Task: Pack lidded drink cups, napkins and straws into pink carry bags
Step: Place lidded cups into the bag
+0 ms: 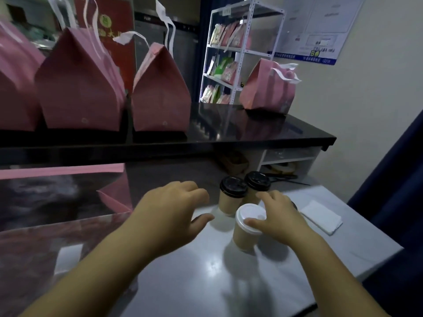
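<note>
Picking up a cup appears to be the step in hand: the white-lidded cup (pixel 246 234), a tan paper cup standing upright near the middle of the grey counter (pixel 206 282), is being gripped at its lid by the right hand (pixel 279 216), thumb on the near rim and fingers curled over the far side; the left hand (pixel 174 209) is being held just beside it, loosely curled and holding nothing; two black-lidded cups (pixel 231 195) are standing just behind, toward the back edge; a napkin stack (pixel 320 216) is lying near the right edge; pink carry bags (pixel 160 92) are being kept upright on the raised black ledge (pixel 251 131); next, a level lift is being called for, and an open bag, which is not being shown plainly.
</note>
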Demonstrator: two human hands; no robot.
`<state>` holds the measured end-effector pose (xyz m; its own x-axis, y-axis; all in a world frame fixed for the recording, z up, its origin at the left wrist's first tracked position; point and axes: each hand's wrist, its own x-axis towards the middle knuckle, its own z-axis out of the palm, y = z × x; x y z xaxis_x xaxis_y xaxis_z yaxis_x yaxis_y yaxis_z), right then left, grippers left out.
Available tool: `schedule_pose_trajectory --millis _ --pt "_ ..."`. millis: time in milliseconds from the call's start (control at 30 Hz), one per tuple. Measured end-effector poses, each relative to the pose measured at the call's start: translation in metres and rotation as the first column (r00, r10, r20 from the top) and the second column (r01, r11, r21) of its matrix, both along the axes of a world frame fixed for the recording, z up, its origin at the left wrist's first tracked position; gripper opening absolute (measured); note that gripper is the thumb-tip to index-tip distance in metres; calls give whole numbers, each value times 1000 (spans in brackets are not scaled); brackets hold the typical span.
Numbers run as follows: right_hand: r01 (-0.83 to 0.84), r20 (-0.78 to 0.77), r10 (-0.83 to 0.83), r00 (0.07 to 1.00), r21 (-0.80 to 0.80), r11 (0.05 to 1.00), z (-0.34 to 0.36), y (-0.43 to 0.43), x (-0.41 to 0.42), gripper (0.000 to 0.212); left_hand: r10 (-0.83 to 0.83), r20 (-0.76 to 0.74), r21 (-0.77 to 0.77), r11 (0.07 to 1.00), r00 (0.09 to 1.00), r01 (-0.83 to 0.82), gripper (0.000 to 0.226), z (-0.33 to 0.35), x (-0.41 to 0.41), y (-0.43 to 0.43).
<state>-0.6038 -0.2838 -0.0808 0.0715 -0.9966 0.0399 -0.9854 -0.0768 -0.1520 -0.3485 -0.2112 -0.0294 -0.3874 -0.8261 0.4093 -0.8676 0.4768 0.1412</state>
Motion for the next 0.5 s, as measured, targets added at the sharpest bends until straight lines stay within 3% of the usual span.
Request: schedule_pose_trajectory --millis 100,267,367,500 --pt "-44 35 40 999 120 992 -16 -10 -5 82 29 11 40 999 1000 -30 38 -14 -14 -5" --pt "-80 101 63 993 177 981 -36 -20 -7 71 73 25 86 993 997 -75 37 -31 -23 -9" --pt "-93 126 80 989 99 991 -34 -22 -7 67 81 23 67 994 996 -82 36 -33 -22 -8" --pt "-137 252 172 952 -149 979 -6 -20 1 64 77 -37 23 997 996 -76 35 -14 -10 -1"
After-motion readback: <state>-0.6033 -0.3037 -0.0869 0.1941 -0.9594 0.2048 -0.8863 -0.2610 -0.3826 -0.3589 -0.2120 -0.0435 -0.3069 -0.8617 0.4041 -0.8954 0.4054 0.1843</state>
